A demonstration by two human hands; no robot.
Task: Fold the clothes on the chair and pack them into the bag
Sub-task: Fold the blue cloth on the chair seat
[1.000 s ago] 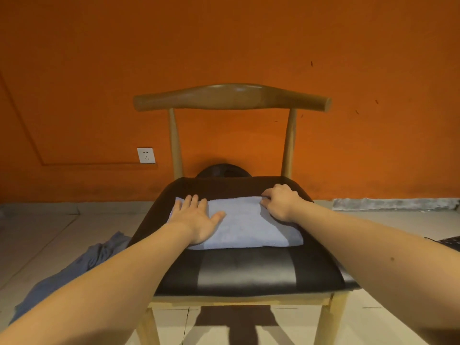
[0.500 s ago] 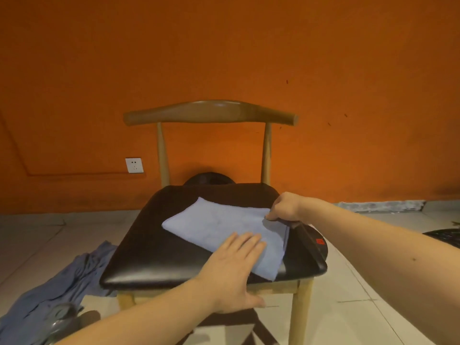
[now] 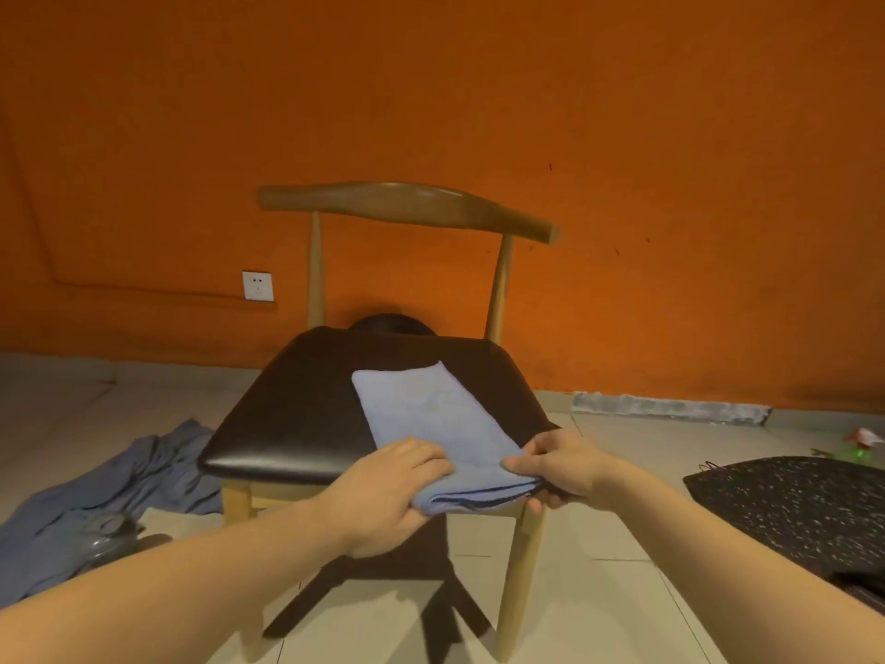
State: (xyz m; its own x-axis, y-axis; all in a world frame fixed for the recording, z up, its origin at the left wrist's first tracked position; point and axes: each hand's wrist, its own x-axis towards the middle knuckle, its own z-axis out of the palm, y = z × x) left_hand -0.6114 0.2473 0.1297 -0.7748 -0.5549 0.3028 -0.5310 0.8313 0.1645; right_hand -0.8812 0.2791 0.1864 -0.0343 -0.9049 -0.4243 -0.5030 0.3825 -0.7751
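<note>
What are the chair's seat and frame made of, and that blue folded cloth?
The seat is likely leather or faux leather: black and glossy, with glare along its front edge. The frame looks like wood, with pale legs and a darker smooth backrest. The folded cloth is soft matte light blue fabric, its fibre unclear; its near end shows soft stacked layers.

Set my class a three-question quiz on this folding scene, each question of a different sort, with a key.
1. True or false: the folded blue cloth lies on the floor.
2. Of the left hand and right hand, which grips the cloth's near edge? A) left only B) right only C) both
3. Fill in: seen by the person, the crumpled blue garment lies on the floor to the chair's ____.
Key: 1 false, it rests on the chair seat; 2 C; 3 left.
</note>
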